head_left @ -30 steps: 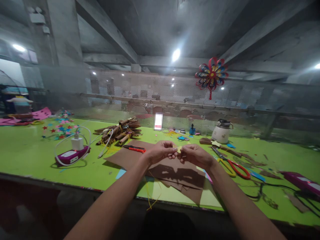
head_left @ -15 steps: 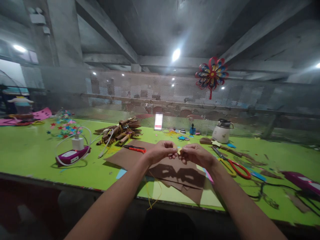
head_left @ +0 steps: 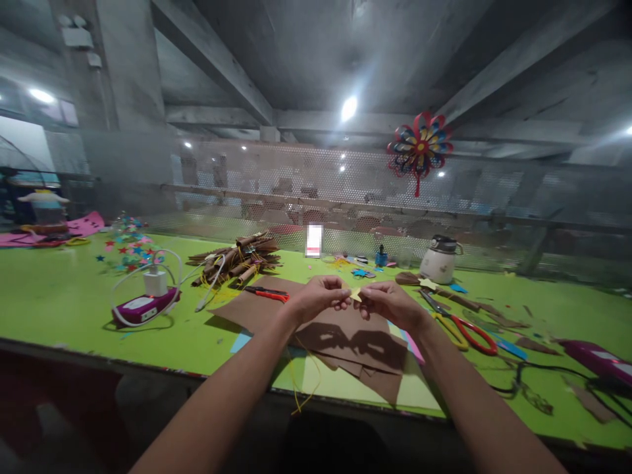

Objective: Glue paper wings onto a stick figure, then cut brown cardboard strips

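You face a lime-green worktable, a perforated metal mesh screen behind it. Overhead: grey concrete ceiling beams, one round ceiling lamp lit.

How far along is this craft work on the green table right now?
Done, it seems: a pile of rolled brown pieces and scattered coloured stars. In hand: left hand and right hand pinch a small yellow piece between them. Left, likely: brown sheets lie under the hands, scissors beside them.

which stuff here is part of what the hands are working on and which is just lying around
In hand: yellow piece, pinched between left hand and right hand.
Lying about: brown sheets, scissors, brown rolls, charger, jug, pinwheel.
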The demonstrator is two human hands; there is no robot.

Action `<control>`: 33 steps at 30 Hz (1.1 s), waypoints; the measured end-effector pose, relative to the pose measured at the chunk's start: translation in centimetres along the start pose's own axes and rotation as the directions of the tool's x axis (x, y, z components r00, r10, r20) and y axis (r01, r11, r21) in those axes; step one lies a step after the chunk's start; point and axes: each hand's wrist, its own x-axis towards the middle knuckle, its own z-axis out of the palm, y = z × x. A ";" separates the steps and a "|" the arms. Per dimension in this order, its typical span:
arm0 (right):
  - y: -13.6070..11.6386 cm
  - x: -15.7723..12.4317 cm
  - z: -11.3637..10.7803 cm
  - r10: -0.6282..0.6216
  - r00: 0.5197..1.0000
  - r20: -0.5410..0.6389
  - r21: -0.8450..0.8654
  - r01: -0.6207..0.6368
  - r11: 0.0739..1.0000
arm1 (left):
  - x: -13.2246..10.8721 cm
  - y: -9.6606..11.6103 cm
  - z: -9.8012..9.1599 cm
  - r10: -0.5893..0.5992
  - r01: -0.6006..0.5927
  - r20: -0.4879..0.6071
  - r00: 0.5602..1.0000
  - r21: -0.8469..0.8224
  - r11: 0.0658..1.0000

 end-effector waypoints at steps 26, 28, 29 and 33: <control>0.5 0.3 -0.1 0.052 0.988 -0.149 -0.043 -0.059 0.997 | 0.2 0.0 0.6 0.111 -0.099 -0.039 0.993 0.235 0.967; 0.6 0.4 0.1 0.052 0.985 -0.166 -0.074 -0.065 0.995 | 0.4 -0.2 0.6 0.136 -0.115 -0.056 0.989 0.285 0.952; 0.6 0.4 0.3 0.051 0.984 -0.172 -0.083 -0.066 0.994 | 0.5 -0.3 0.6 0.146 -0.119 -0.068 0.987 0.304 0.945; 0.8 0.6 0.7 0.042 0.980 -0.197 -0.128 -0.068 0.989 | 0.7 -0.4 0.6 0.140 -0.103 -0.094 0.986 0.324 0.940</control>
